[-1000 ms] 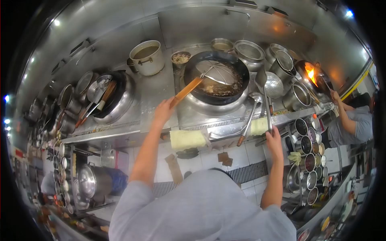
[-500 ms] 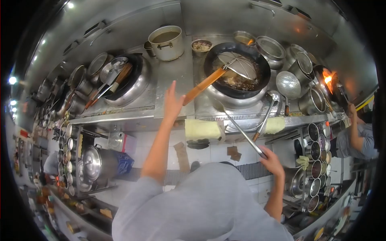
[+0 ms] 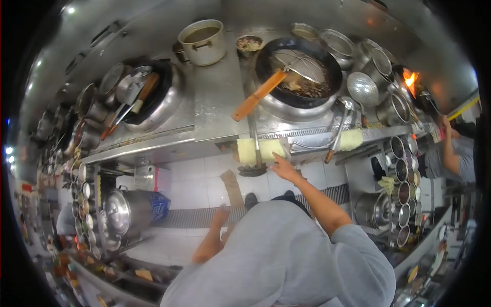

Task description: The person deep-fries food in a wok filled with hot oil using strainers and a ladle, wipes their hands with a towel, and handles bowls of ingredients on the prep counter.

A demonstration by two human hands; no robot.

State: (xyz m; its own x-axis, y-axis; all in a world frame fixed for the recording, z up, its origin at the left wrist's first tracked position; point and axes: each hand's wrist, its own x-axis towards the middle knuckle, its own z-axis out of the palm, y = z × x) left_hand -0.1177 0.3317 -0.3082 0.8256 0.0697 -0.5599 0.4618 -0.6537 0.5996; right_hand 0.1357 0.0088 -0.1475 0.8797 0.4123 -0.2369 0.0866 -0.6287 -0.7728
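My right hand (image 3: 286, 169) is off the front of the stove, beside a folded yellow towel (image 3: 271, 149), with its fingers apart and nothing in them. A long metal-handled utensil (image 3: 255, 135) lies across the counter edge and the towel, its handle end just left of that hand. My left hand (image 3: 221, 217) hangs low by my body, blurred, so its fingers are unclear. On the stove, a black wok (image 3: 266, 87) holds dark bubbling oil. A wire skimmer (image 3: 304, 66) rests over the wok, its wooden handle (image 3: 261, 96) sticking out toward me.
A large pot (image 3: 204, 51) and a small bowl of food (image 3: 249, 45) stand behind. A perforated ladle (image 3: 363, 88) and another ladle (image 3: 338, 130) lie right. A second wok (image 3: 148, 105) holds utensils at left. Flames (image 3: 410, 81) rise near another person's arm (image 3: 450, 148).
The long-handled utensil has left my right hand and now lies over the counter edge. My right hand moved left toward the towel; my left hand dropped from near the skimmer handle to my body.
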